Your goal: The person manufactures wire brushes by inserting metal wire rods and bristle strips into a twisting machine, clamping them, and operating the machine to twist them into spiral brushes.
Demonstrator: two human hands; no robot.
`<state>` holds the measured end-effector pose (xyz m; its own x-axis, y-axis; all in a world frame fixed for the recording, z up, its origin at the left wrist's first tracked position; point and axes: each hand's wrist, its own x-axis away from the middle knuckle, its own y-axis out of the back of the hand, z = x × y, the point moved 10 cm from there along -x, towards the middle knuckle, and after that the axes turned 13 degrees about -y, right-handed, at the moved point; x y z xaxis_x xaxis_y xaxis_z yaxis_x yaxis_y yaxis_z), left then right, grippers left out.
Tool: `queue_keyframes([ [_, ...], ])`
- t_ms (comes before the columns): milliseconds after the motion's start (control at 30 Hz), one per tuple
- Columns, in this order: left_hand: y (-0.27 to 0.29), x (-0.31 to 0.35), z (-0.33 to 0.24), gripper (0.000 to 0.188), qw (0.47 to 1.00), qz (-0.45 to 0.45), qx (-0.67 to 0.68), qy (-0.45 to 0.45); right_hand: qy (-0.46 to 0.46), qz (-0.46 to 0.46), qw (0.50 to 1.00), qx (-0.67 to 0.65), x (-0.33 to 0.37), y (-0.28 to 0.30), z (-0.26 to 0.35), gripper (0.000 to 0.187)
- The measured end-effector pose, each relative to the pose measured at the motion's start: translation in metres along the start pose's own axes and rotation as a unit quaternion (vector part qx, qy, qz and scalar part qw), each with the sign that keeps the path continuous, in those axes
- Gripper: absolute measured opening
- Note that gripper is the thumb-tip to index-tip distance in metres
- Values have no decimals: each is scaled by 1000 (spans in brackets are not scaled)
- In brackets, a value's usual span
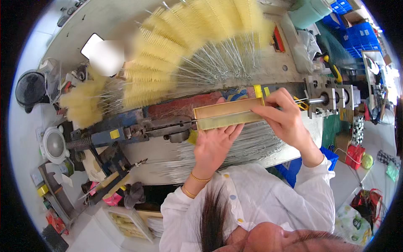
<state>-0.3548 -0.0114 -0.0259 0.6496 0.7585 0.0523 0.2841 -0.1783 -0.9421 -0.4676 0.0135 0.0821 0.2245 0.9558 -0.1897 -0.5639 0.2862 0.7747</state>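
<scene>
A long, shallow yellow tray (pixel 228 110) lies across the machine's middle, with a layer of pale yellow bristles (pixel 222 121) along its near side. A thin metal wire (pixel 239 114) runs lengthwise over it, from the dark metal clamp (pixel 176 122) on the left toward the chuck (pixel 323 100) on the right. From below, my left hand (pixel 214 147) grips the tray, its fingers partly hidden underneath. At the tray's right end, my right hand (pixel 285 117) is closed with fingertips on the wire; part of its grasp is hidden.
Finished yellow bristle brushes (pixel 155 63) with wire handles fan out across the far side of the bench. Many loose wires (pixel 235 145) lie on the near side. A small white fan (pixel 54 145) stands at left; blue bins (pixel 357 35) are stacked far right.
</scene>
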Motion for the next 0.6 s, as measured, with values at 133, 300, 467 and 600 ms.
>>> queue_keyframes([
  [133,4,3,-1,80,1000,-8,2,-15,23,12,999,34,28,-14,16,36],
  [300,8,-4,-5,65,999,-21,-25,-4,50,-67,996,23,55,5,24,48],
  [467,22,-13,-6,53,992,-59,-102,-35,-59,27,991,113,69,-6,5,61],
  [600,29,-13,-9,50,985,-74,-151,-46,-55,76,977,189,70,-24,23,68],
])
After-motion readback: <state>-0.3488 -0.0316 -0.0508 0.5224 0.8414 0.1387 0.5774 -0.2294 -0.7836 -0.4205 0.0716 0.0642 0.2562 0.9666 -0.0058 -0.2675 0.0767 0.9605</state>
